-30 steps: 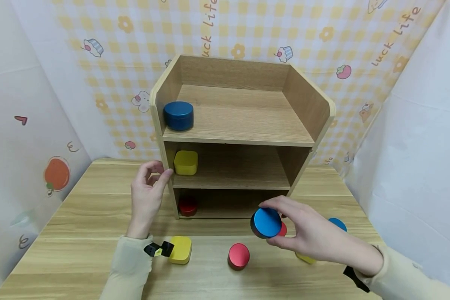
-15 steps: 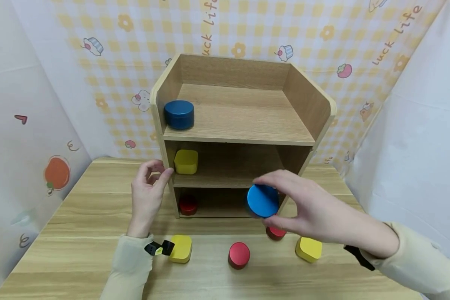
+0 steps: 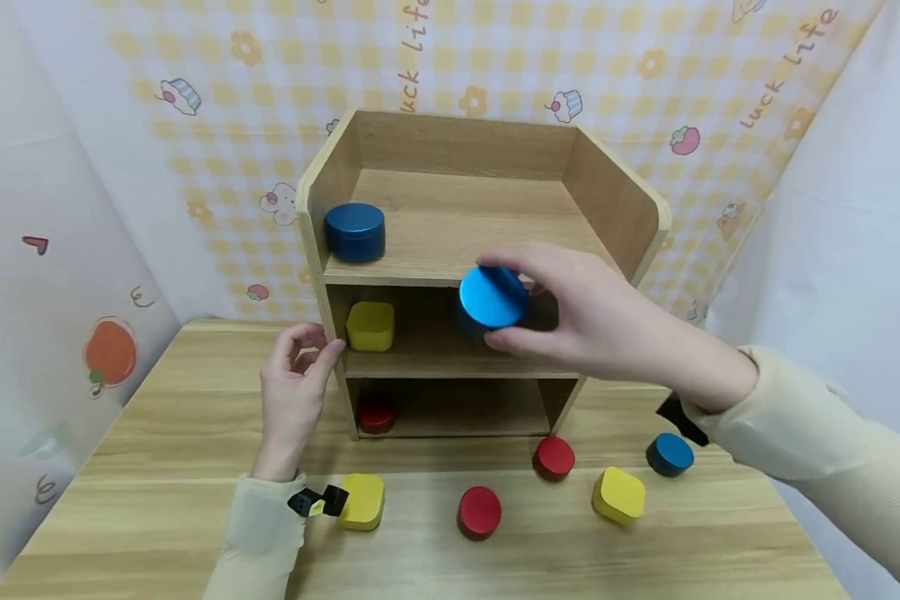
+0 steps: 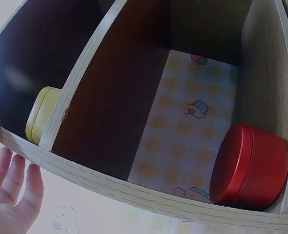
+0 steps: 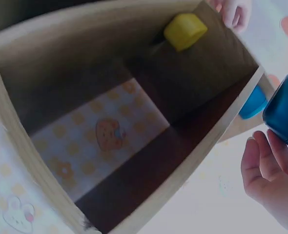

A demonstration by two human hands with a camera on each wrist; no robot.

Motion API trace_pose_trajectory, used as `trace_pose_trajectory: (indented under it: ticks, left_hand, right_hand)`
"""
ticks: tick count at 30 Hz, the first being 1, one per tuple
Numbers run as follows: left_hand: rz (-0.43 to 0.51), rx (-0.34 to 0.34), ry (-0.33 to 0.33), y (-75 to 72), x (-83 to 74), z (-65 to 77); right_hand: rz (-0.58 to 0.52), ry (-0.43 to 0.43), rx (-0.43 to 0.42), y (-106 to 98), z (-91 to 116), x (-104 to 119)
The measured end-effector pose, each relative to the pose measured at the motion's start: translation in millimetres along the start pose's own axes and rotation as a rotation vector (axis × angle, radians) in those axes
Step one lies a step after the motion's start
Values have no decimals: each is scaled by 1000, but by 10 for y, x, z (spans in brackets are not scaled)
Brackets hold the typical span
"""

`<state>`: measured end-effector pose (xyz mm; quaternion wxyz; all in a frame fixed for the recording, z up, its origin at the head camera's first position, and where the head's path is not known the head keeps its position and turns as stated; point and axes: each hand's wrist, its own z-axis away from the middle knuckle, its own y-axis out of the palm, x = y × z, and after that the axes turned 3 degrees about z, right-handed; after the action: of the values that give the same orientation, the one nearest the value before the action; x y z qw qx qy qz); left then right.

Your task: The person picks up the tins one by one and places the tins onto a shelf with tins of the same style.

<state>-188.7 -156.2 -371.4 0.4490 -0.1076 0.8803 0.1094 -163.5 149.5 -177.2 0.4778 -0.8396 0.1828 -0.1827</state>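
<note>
Now raising the blue tin [image 3: 487, 300], pinched in the right fingers [image 3: 531, 257], from lower down to before the shelf [image 3: 457, 204], apparently mid-carry, and gripping its side panel with the left fingers [image 4: 32, 189].

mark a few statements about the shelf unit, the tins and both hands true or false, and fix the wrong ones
1. The right hand holds a blue tin. True.
2. The left hand is raised above the top level. False: it touches the shelf unit at its left side.
3. The middle level bears a yellow tin. True.
4. The shelved red tin sits on the top level. False: it sits on the bottom level.
5. Two red tins stand on the table. True.
</note>
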Motion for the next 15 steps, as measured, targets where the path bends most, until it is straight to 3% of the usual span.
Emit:
trace_pose_trajectory:
  ticks: [6,15]
  left_hand:
    - [22,5,36,-2,12,-10]
    - [25,4,30,-7,31,-18]
  right_hand:
    - [15,58,13,-27,-249,-111]
    - [-5,263,68,27,-410,-284]
